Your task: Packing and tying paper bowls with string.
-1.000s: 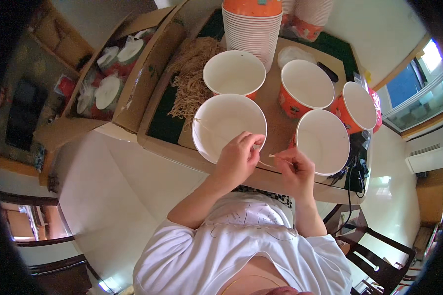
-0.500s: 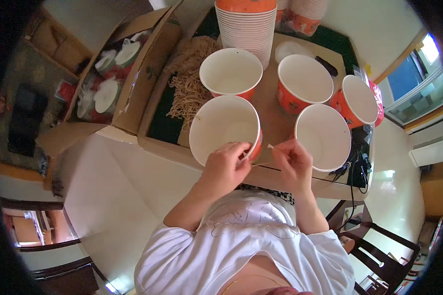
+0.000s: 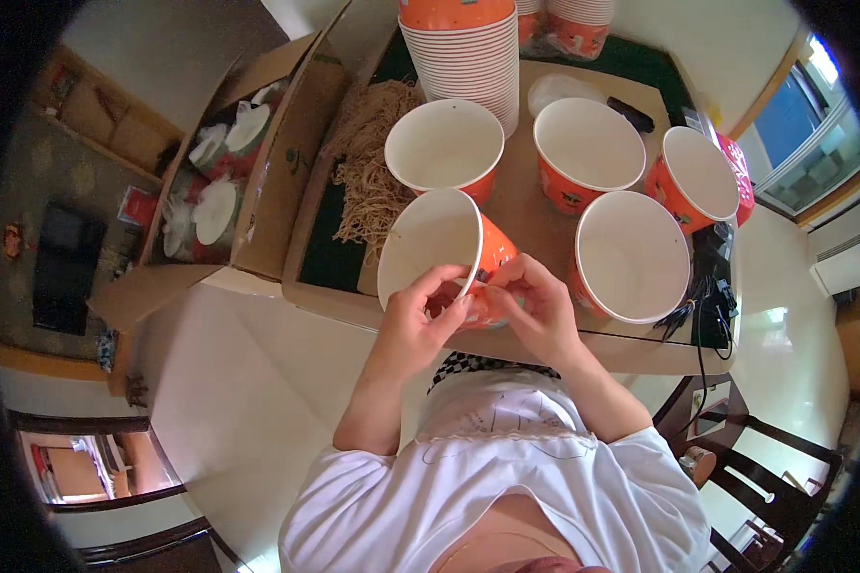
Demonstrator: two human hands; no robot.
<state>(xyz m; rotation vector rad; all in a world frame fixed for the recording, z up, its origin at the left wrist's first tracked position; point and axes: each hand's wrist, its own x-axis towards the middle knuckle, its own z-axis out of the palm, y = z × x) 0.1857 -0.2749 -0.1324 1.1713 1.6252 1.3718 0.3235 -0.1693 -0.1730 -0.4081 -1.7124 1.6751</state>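
A paper bucket (image 3: 425,239), white inside and orange outside, leans on its side at the table's front edge, its mouth turned to the left. My left hand (image 3: 416,310) grips its near rim, with fingers inside and thumb near the outer wall. Against the orange outside, my right hand (image 3: 535,304) is closed in a pinch, its fingertips meeting those of the left hand. Whatever lies between the right fingertips is too small to make out. Behind the bucket, a tangle of tan strings (image 3: 377,158) lies on the table.
More open paper buckets stand around: one behind (image 3: 444,143), one at back right (image 3: 591,143), one front right (image 3: 631,253) and one far right (image 3: 702,172). A tall bucket stack (image 3: 468,62) rises at the back. Left is a cardboard box (image 3: 282,181); black cables (image 3: 702,301) hang right.
My right hand has moved left to the bucket's outer wall, joining my left hand. The bucket has tipped, showing more orange side. A pale string end seen earlier in my right fingers is now hidden.
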